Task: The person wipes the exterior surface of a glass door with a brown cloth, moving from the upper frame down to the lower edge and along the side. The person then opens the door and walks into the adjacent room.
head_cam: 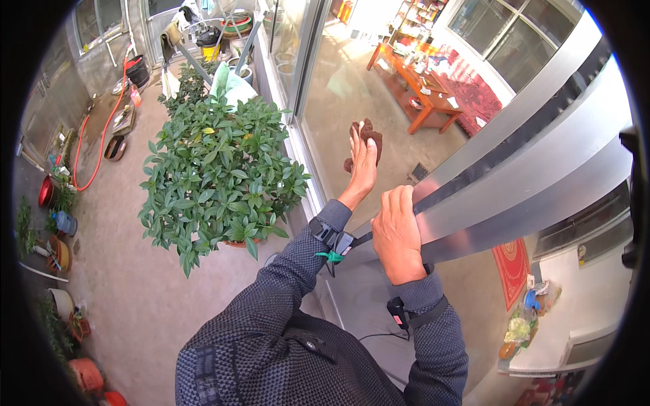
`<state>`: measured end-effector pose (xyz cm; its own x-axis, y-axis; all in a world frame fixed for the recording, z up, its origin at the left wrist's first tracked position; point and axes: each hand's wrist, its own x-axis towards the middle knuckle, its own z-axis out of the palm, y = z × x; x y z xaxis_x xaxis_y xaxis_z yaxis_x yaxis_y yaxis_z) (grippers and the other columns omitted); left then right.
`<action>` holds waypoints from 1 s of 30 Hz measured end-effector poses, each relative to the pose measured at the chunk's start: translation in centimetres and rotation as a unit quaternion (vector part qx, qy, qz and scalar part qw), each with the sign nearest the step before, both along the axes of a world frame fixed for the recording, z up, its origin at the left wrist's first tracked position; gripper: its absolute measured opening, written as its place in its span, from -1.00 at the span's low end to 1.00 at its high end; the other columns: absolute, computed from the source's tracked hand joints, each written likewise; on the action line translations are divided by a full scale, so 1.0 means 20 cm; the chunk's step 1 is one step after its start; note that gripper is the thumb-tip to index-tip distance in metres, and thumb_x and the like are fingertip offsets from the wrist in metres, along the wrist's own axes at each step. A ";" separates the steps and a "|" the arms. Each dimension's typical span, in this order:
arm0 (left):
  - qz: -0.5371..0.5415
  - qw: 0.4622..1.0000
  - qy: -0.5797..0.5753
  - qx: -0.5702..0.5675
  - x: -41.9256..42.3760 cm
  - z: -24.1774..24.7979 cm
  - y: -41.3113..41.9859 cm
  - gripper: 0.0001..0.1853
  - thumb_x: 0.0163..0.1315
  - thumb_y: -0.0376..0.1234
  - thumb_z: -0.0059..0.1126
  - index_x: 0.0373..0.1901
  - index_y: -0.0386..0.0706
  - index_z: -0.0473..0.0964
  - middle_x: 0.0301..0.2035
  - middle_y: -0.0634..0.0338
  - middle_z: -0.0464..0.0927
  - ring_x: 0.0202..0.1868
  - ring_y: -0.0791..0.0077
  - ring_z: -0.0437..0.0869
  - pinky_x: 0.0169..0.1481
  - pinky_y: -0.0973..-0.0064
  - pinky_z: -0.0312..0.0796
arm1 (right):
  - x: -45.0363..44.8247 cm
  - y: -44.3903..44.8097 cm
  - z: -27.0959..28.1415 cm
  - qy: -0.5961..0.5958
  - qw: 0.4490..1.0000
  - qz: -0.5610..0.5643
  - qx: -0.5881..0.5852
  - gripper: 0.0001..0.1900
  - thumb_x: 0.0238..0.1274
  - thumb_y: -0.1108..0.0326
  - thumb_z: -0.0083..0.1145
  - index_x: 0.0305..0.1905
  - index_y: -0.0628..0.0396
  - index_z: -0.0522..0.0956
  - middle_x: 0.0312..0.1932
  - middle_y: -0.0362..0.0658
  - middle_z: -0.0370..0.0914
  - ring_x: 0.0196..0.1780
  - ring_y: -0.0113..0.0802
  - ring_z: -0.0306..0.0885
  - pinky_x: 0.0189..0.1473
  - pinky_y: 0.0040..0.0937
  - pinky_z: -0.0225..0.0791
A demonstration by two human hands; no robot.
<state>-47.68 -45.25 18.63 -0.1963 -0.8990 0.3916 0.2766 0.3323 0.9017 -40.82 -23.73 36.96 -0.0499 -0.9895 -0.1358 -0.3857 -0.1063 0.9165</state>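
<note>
My left hand (361, 165) is held nearly flat, fingers pointing away from me, over a crumpled brown cloth (376, 138). Cloth and palm lie against a large glass pane (335, 96), through which a room shows. My right hand (397, 231) grips the edge of a silver metal door frame (472, 167), its fingers curled over it and the thumb out of sight. Both forearms, in dark knitted sleeves, carry strapped-on black devices; a green tie hangs at the left one.
A leafy potted shrub (223, 172) stands close to my left, beside the white sill (311, 177). An orange hose (104, 147) curves over the concrete floor (147, 304), with pots along the wall. Behind the glass is a wooden table (406, 76); a red mat (512, 269) lies right.
</note>
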 end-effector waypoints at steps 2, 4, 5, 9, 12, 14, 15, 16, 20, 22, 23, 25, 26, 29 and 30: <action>0.026 1.000 0.008 -0.008 -0.04 0.01 -0.17 -0.19 0.84 0.19 -0.45 0.91 0.00 -0.15 0.86 -0.07 -0.31 0.86 -0.21 -0.40 0.86 -0.10 -0.44 | 0.00 -0.01 0.00 -0.007 1.000 -0.007 0.005 -0.50 0.69 -0.03 0.03 0.21 0.11 0.83 0.25 0.02 0.61 0.49 0.09 0.43 0.70 0.21 0.02; 0.037 0.999 0.010 0.003 -0.07 0.00 -0.36 -0.19 0.84 0.19 -0.45 0.91 -0.01 -0.11 0.86 -0.06 -0.27 0.86 -0.16 -0.37 0.87 -0.08 -0.42 | 0.00 -0.01 0.00 -0.014 1.000 -0.012 0.007 -0.45 0.71 -0.06 0.01 0.24 0.18 0.80 0.25 0.03 0.61 0.49 0.10 0.42 0.70 0.19 0.02; 0.043 0.999 0.014 0.008 -0.08 0.00 -0.46 -0.20 0.84 0.18 -0.45 0.91 -0.01 -0.10 0.86 -0.05 -0.26 0.86 -0.16 -0.36 0.87 -0.08 -0.42 | 0.00 -0.01 0.00 -0.018 1.000 -0.010 0.001 -0.43 0.72 -0.08 0.00 0.25 0.22 0.78 0.25 0.04 0.61 0.49 0.10 0.42 0.70 0.19 0.02; 0.032 0.998 0.018 0.059 -0.09 -0.06 -0.87 -0.17 0.83 0.20 -0.39 0.90 -0.03 -0.10 0.86 0.01 -0.21 0.87 -0.08 -0.34 0.90 0.06 -0.40 | -0.01 -0.03 -0.02 -0.026 0.999 -0.012 -0.023 -0.33 0.70 -0.16 0.03 0.32 0.34 0.70 0.27 0.09 0.60 0.51 0.13 0.41 0.71 0.15 0.02; 0.050 0.993 0.027 0.105 -0.12 -0.17 -1.10 -0.14 0.82 0.21 -0.38 0.90 -0.08 -0.12 0.86 0.02 -0.17 0.87 -0.04 -0.31 0.91 0.10 -0.37 | -0.01 -0.05 -0.03 -0.041 0.998 -0.030 -0.024 -0.31 0.67 -0.17 0.07 0.33 0.35 0.68 0.34 0.09 0.60 0.56 0.12 0.40 0.74 0.13 0.02; 0.061 0.991 0.026 0.116 -0.14 -0.29 -1.18 -0.15 0.82 0.19 -0.37 0.90 -0.08 -0.10 0.85 0.02 -0.16 0.87 -0.04 -0.30 0.90 0.11 -0.36 | -0.01 -0.06 -0.04 -0.047 0.998 -0.039 -0.023 -0.32 0.66 -0.17 0.09 0.32 0.35 0.69 0.36 0.07 0.60 0.59 0.11 0.39 0.75 0.13 0.04; 0.065 0.990 0.026 0.121 -0.15 -0.35 -1.23 -0.16 0.82 0.19 -0.36 0.89 -0.08 -0.09 0.85 0.02 -0.15 0.87 -0.04 -0.29 0.90 0.11 -0.35 | -0.01 -0.07 -0.04 -0.048 0.998 -0.037 -0.024 -0.32 0.66 -0.17 0.09 0.32 0.35 0.69 0.36 0.07 0.60 0.59 0.11 0.39 0.75 0.14 0.05; 0.073 0.990 0.034 0.116 -0.15 -0.41 -1.27 -0.19 0.82 0.15 -0.34 0.88 -0.09 -0.03 0.85 0.02 -0.10 0.87 -0.01 -0.25 0.90 0.14 -0.33 | -0.01 -0.07 -0.04 -0.047 0.998 -0.040 -0.020 -0.32 0.66 -0.17 0.09 0.32 0.35 0.69 0.36 0.08 0.60 0.59 0.11 0.39 0.75 0.14 0.06; 0.093 0.980 0.042 0.170 -0.17 -0.70 -1.34 -0.24 0.83 0.10 -0.32 0.86 -0.10 0.06 0.83 0.02 -0.02 0.86 0.06 -0.15 0.90 0.18 -0.23 | -0.01 -0.08 -0.03 -0.035 0.999 -0.031 -0.007 -0.39 0.76 -0.10 -0.01 0.25 0.30 0.75 0.34 0.09 0.63 0.53 0.13 0.45 0.67 0.14 0.16; 0.087 0.974 0.057 0.202 -0.17 -0.86 -1.36 -0.24 0.83 0.09 -0.32 0.86 -0.11 0.07 0.82 0.03 0.00 0.86 0.08 -0.12 0.89 0.19 -0.21 | -0.01 -0.09 -0.02 -0.037 0.999 -0.033 -0.006 -0.39 0.76 -0.10 -0.01 0.25 0.31 0.74 0.35 0.10 0.63 0.53 0.14 0.45 0.65 0.12 0.20; 0.084 0.970 0.064 0.220 -0.18 -0.94 -1.36 -0.24 0.83 0.09 -0.32 0.86 -0.11 0.07 0.82 0.03 0.01 0.86 0.09 -0.11 0.89 0.19 -0.20 | -0.01 -0.09 -0.03 -0.038 0.999 -0.036 -0.005 -0.39 0.76 -0.10 -0.01 0.25 0.31 0.74 0.35 0.10 0.63 0.53 0.14 0.45 0.65 0.12 0.21; 0.081 0.960 0.063 0.259 -0.20 -1.08 -1.36 -0.24 0.82 0.10 -0.31 0.84 -0.12 0.10 0.80 0.03 0.06 0.83 0.08 -0.04 0.87 0.18 -0.14 | -0.01 -0.10 -0.03 -0.040 0.998 -0.043 -0.004 -0.39 0.76 -0.10 0.00 0.25 0.31 0.74 0.35 0.11 0.63 0.53 0.13 0.45 0.65 0.11 0.22; 0.078 0.954 0.063 0.283 -0.20 -1.15 -1.36 -0.25 0.82 0.10 -0.31 0.83 -0.12 0.11 0.79 0.03 0.08 0.81 0.08 -0.01 0.85 0.17 -0.10 | -0.01 -0.10 -0.03 -0.038 0.998 -0.043 -0.004 -0.39 0.76 -0.09 -0.01 0.25 0.31 0.74 0.36 0.09 0.64 0.52 0.11 0.46 0.64 0.10 0.23; 0.070 0.925 0.061 0.368 -0.19 -1.32 -1.31 -0.25 0.82 0.12 -0.29 0.81 -0.13 0.16 0.75 0.02 0.15 0.76 0.07 0.10 0.81 0.14 -0.01 | -0.01 -0.11 -0.03 -0.039 0.998 -0.043 -0.012 -0.40 0.76 -0.09 -0.01 0.27 0.30 0.74 0.36 0.04 0.65 0.52 0.08 0.48 0.65 0.10 0.23; 0.068 0.913 0.063 0.398 -0.19 -1.37 -1.30 -0.25 0.82 0.12 -0.29 0.80 -0.14 0.17 0.74 0.02 0.18 0.75 0.07 0.13 0.80 0.14 0.02 | -0.01 -0.11 -0.03 -0.039 0.998 -0.047 -0.012 -0.40 0.76 -0.09 -0.01 0.28 0.29 0.74 0.36 0.03 0.66 0.52 0.07 0.48 0.65 0.10 0.23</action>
<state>-51.47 -71.26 -8.77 -0.0611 -0.9211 -0.3845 0.4007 -0.3755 0.8358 -41.07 -25.87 36.37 -0.1329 -0.9838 -0.1202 -0.4641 -0.0454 0.8846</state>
